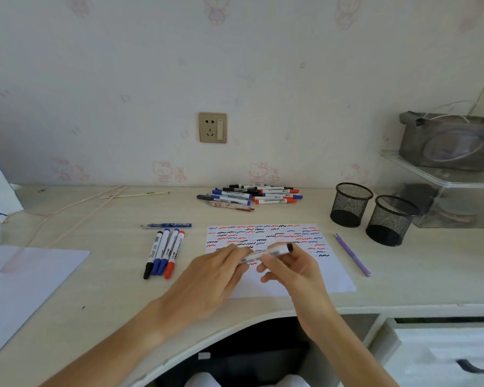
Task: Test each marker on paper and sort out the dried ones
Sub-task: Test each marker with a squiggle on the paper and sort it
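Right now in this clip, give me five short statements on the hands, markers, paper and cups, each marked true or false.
1. Both hands, left hand and right hand, hold one marker above the scribbled paper. True.
2. Four markers lie side by side left of the paper. True.
3. The two mesh cups are full of markers. False: both look empty.
4. The marker pile lies on the paper. False: it lies on the desk behind the paper, near the wall.
5. A purple pen lies right of the paper. True.
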